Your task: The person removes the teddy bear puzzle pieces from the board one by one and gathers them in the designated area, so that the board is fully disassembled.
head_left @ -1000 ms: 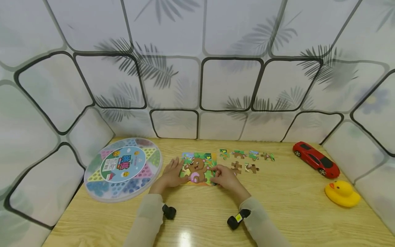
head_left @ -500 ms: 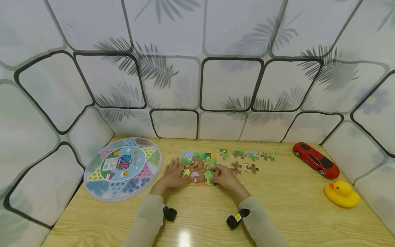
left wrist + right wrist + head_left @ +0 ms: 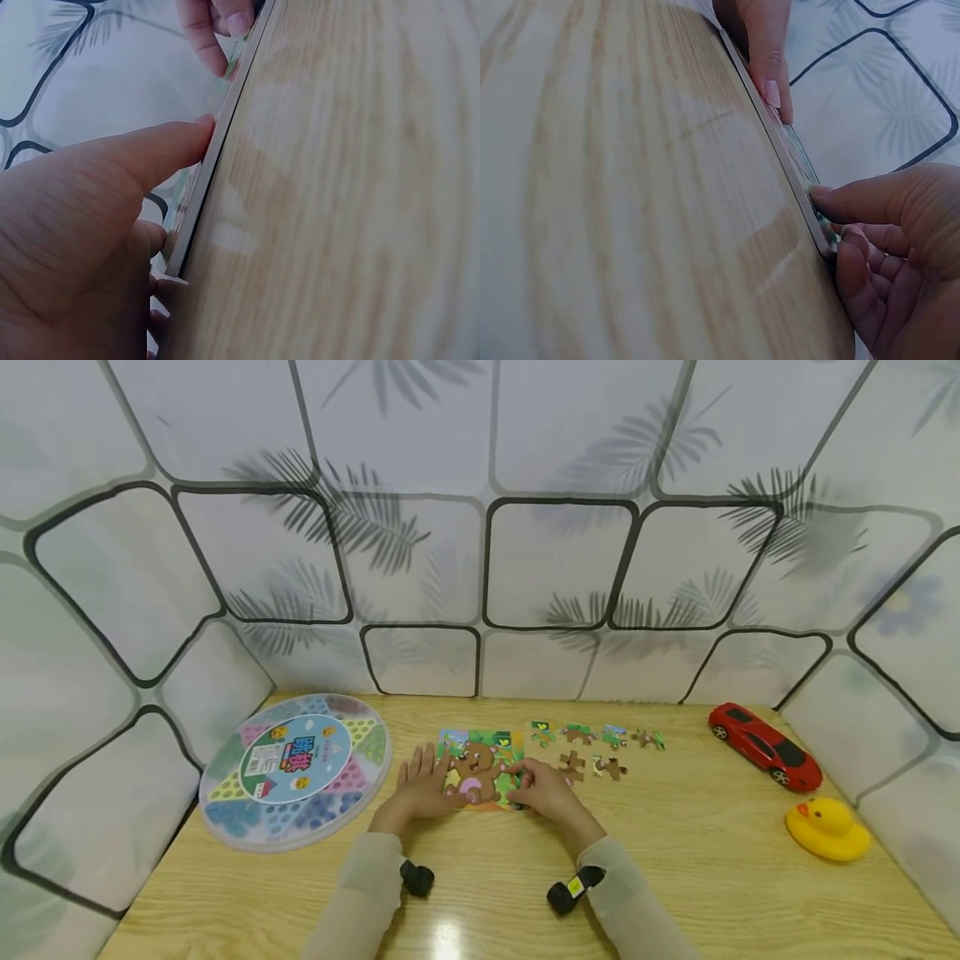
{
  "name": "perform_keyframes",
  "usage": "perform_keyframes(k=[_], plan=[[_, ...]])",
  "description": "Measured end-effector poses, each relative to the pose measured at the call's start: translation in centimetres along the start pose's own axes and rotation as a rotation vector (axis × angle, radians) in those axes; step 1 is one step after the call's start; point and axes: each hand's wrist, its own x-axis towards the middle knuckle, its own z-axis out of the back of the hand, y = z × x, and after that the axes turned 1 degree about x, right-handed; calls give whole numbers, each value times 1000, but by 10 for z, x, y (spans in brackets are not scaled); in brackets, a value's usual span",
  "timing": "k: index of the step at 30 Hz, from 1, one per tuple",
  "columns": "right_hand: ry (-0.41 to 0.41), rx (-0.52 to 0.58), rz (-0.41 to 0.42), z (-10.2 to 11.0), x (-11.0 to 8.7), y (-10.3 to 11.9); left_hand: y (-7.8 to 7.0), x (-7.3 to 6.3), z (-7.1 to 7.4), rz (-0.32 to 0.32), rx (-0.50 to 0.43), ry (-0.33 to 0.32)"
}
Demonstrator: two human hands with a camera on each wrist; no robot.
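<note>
Left hand (image 3: 422,785) has crept slightly inward on my feed, fingers spread, thumb on the left side of the bear board (image 3: 476,764); right hand (image 3: 549,791) barely shifted, narrow pinch at its right edge. Board sits roughly midway between left and right edges of the table (image 3: 675,843), nearer the far edge; I judge the step as steadying or squaring it. Toward the far right corner, at least six loose pieces (image 3: 611,767) lie in two rows; reaching one would call for freeing the right hand.

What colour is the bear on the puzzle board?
The bear is brown with a pink belly; the head view shows it best.
</note>
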Motion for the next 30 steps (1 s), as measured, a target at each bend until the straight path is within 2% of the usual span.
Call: perform_keyframes(k=[14, 30], plan=[[-19, 20, -54, -3, -1, -1, 1, 0, -2, 4, 20, 13], [-71, 0, -31, -4, -4, 4, -1, 0, 2, 37, 2, 55]])
